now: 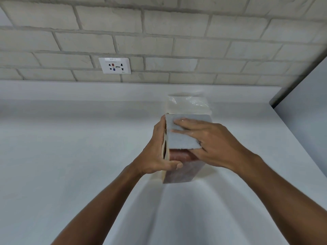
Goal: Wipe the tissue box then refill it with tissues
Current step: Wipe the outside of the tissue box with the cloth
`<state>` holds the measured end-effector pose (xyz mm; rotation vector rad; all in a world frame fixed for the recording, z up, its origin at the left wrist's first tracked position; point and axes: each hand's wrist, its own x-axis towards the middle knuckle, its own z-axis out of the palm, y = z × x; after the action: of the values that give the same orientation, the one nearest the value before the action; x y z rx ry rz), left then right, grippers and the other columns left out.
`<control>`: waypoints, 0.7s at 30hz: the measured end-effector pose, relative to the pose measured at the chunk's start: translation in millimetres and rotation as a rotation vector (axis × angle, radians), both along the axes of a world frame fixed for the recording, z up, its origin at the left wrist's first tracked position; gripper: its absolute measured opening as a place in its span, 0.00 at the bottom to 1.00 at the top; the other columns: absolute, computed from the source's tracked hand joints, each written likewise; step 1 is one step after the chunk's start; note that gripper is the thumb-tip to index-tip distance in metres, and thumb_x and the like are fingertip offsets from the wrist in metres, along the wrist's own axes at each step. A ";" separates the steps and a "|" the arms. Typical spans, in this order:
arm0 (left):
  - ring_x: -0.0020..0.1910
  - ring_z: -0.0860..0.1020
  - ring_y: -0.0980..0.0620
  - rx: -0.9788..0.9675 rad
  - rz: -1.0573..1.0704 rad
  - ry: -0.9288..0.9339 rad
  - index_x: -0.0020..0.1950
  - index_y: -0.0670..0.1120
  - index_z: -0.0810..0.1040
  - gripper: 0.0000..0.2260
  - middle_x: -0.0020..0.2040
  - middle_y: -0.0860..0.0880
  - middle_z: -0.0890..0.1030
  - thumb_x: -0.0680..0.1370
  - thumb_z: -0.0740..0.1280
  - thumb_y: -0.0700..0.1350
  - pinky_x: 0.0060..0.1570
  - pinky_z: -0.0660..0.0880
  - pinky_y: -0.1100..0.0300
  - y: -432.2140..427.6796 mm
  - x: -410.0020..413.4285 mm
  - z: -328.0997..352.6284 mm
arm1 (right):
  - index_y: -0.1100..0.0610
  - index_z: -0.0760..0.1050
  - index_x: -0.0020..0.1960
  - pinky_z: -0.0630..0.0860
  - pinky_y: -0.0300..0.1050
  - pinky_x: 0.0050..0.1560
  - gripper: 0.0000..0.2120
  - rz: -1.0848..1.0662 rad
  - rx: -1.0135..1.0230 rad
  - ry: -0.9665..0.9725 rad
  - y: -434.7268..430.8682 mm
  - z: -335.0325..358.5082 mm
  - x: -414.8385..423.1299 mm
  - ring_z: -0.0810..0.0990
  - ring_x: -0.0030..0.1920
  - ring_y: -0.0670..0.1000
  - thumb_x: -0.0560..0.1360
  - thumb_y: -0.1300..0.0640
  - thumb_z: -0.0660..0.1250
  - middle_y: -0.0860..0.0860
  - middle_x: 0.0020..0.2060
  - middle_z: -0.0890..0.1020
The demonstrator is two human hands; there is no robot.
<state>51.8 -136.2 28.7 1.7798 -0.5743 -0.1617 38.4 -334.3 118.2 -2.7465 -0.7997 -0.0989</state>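
Head camera, looking down: two bare forearms rise from the bottom edge and meet over a pale grey-white countertop (62,156). Between the hands stands the tissue box (184,169), turned on its side so that its reddish-brown face looks upward and toward the viewer, while its cream-coloured face with the dark slot points left. Whether the box's lower corner touches the counter or hangs just above it cannot be told.

The left hand (157,152) clamps the box from the left: its palm lies against the cream face, and its thumb curls across the near brown face. The right hand (212,144) lies flat, fingers spread and extended, pressing a white cloth (184,137) onto the upper part of the brown face. The cloth covers the far half of that face and reaches the box's far edge; the right hand's fingertips point left toward the left hand.

Just behind the box, partly hidden by it, a clear plastic pack of tissues (189,104) rests on the counter near the wall. Farther back is a painted brick wall (177,32), with a white power socket (115,65) set in it to the left of the hands.
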 end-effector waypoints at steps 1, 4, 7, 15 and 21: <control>0.79 0.62 0.49 -0.008 0.004 -0.012 0.78 0.68 0.49 0.53 0.77 0.50 0.61 0.63 0.79 0.60 0.77 0.67 0.44 -0.5 0.2 1.7 | 0.38 0.70 0.69 0.76 0.45 0.58 0.27 -0.020 -0.005 0.000 -2.9 1.9 2.7 0.69 0.69 0.42 0.71 0.43 0.50 0.37 0.70 0.69; 0.82 0.57 0.53 -0.015 -0.007 0.002 0.79 0.68 0.43 0.57 0.80 0.58 0.56 0.62 0.78 0.72 0.79 0.62 0.48 0.8 1.5 0.3 | 0.39 0.70 0.69 0.76 0.49 0.60 0.30 -0.092 -0.014 -0.026 1.7 7.4 13.5 0.68 0.70 0.42 0.70 0.40 0.46 0.38 0.69 0.71; 0.81 0.60 0.50 -0.015 -0.006 0.035 0.82 0.58 0.45 0.60 0.80 0.48 0.58 0.62 0.77 0.72 0.78 0.64 0.44 1.9 1.1 -6.0 | 0.36 0.67 0.70 0.76 0.48 0.58 0.30 -0.023 -0.061 -0.024 11.2 2.9 7.4 0.65 0.71 0.40 0.70 0.42 0.46 0.34 0.69 0.69; 0.78 0.65 0.52 0.008 -0.032 0.081 0.82 0.41 0.51 0.62 0.77 0.45 0.64 0.63 0.78 0.71 0.76 0.67 0.50 3.5 3.7 -11.4 | 0.39 0.66 0.71 0.67 0.43 0.68 0.32 0.011 -0.016 0.050 20.0 5.0 11.1 0.61 0.72 0.38 0.70 0.39 0.45 0.36 0.71 0.67; 0.81 0.60 0.50 -0.002 -0.041 0.055 0.83 0.44 0.48 0.61 0.79 0.46 0.60 0.64 0.78 0.70 0.78 0.63 0.54 4.0 2.7 -8.1 | 0.42 0.65 0.73 0.67 0.45 0.70 0.29 -0.065 0.010 0.061 15.6 8.6 21.0 0.63 0.72 0.39 0.73 0.43 0.46 0.38 0.71 0.68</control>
<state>54.5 -132.2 20.6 1.7570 -0.5717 -0.2377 59.4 -318.7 126.8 -2.7519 -0.6921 -0.0324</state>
